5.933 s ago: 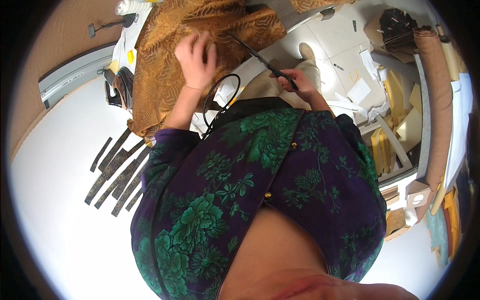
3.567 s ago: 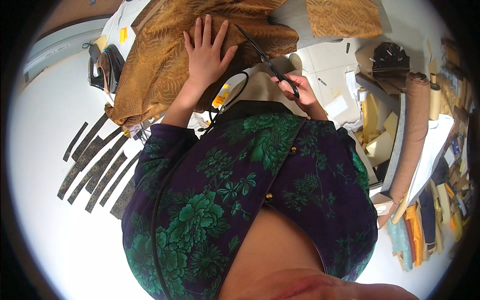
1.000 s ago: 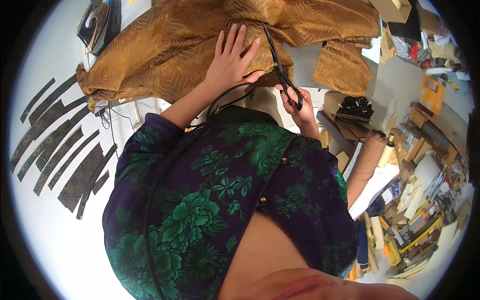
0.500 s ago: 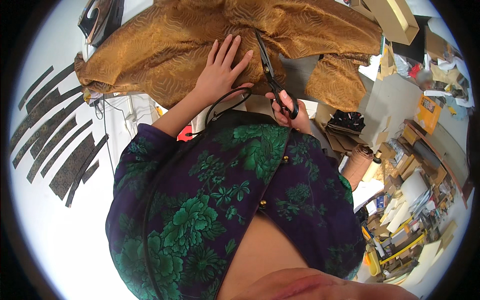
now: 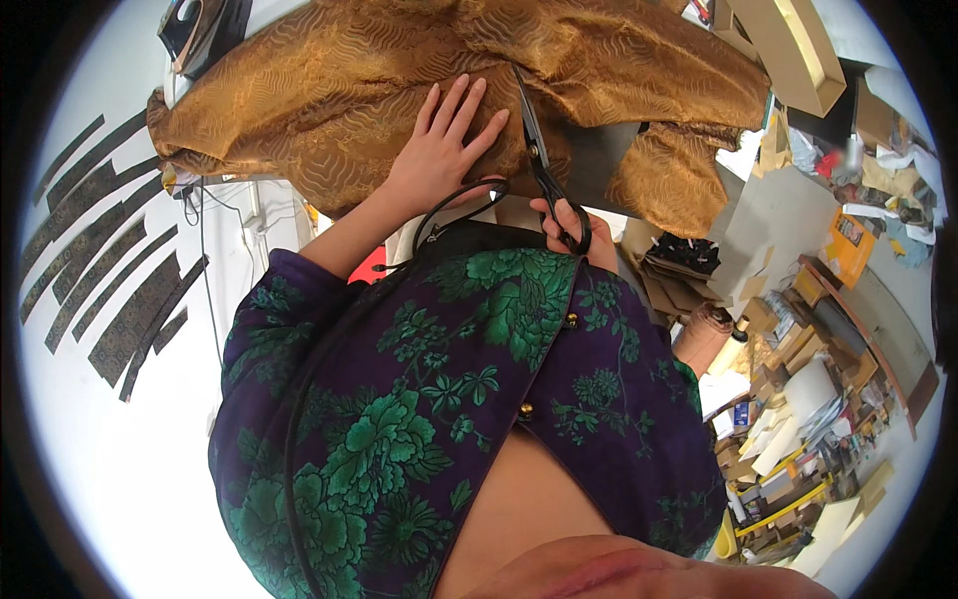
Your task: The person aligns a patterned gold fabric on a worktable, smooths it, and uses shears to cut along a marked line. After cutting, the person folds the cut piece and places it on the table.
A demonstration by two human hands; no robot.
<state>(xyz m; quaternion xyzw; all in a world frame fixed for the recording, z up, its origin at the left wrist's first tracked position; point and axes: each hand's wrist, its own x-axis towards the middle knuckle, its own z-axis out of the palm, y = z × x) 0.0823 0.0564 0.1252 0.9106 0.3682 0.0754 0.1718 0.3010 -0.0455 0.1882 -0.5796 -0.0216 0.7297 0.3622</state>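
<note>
Fabric in golden brown with a wavy pattern point(image 5: 289, 105) lies in loose folds across the grey tabletop point(image 5: 591, 150) before you, its near edge drooping towards your lap. Your left hand point(image 5: 439, 160) presses on it, fingers spread wide; your right hand point(image 5: 574, 232) is curled round the handles of long black-handled scissors point(image 5: 532, 135), their blades reaching over the cloth and pointing away from you. To your left, dark patterned strips point(image 5: 120, 255) lie roughly side by side on a white surface point(image 5: 120, 469).

To your right, the pale floor point(image 5: 763, 205) carries a yellow printed packet point(image 5: 846, 250) and a jumble of cardboard and paper. Beyond the fabric stands a long tan cardboard box point(image 5: 793, 50). Nearer you, folded brown cardboard point(image 5: 667, 290) seems to cradle a crumpled black bundle point(image 5: 684, 253), beside a brown cloth roll point(image 5: 704, 337).
</note>
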